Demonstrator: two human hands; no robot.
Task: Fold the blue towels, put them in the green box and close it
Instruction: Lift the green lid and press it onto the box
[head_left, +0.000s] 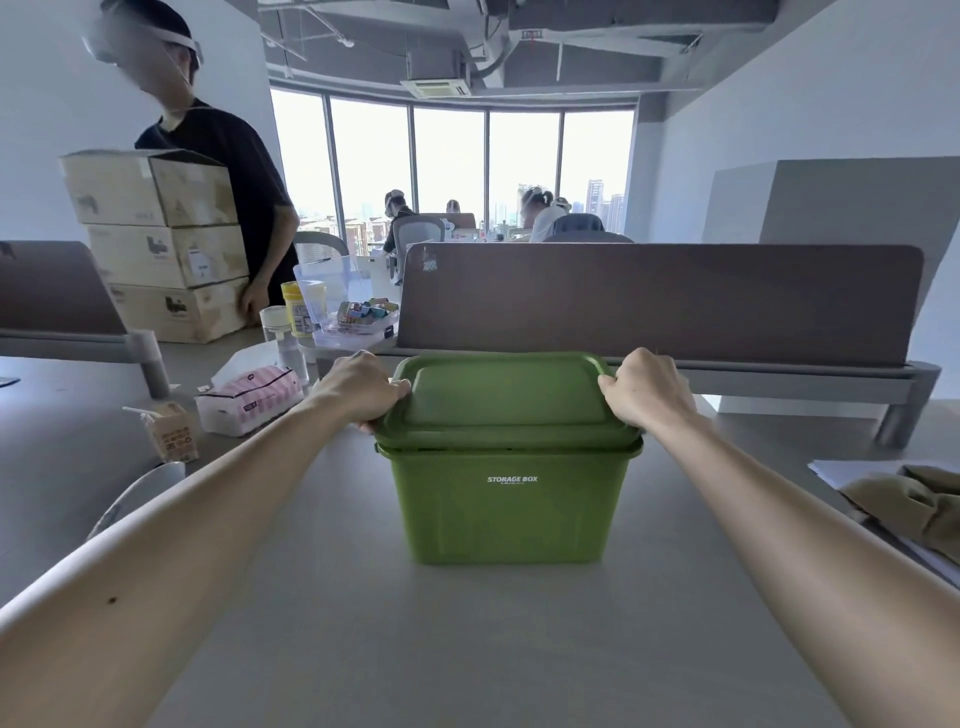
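A green storage box (506, 506) stands in the middle of the grey desk, white lettering on its front. Its green lid (506, 397) lies on top of the rim. My left hand (358, 389) grips the lid's left edge, fingers curled over it. My right hand (644, 387) grips the lid's right edge the same way. No blue towels show anywhere; the box's inside is hidden under the lid.
A brown desk divider (660, 304) rises right behind the box. On the left lie a pink tissue pack (249, 397), a drink carton (174, 431), bottles and a clear bin. A person holds stacked cardboard boxes (161, 244) at far left. Beige cloth (914, 504) lies at right.
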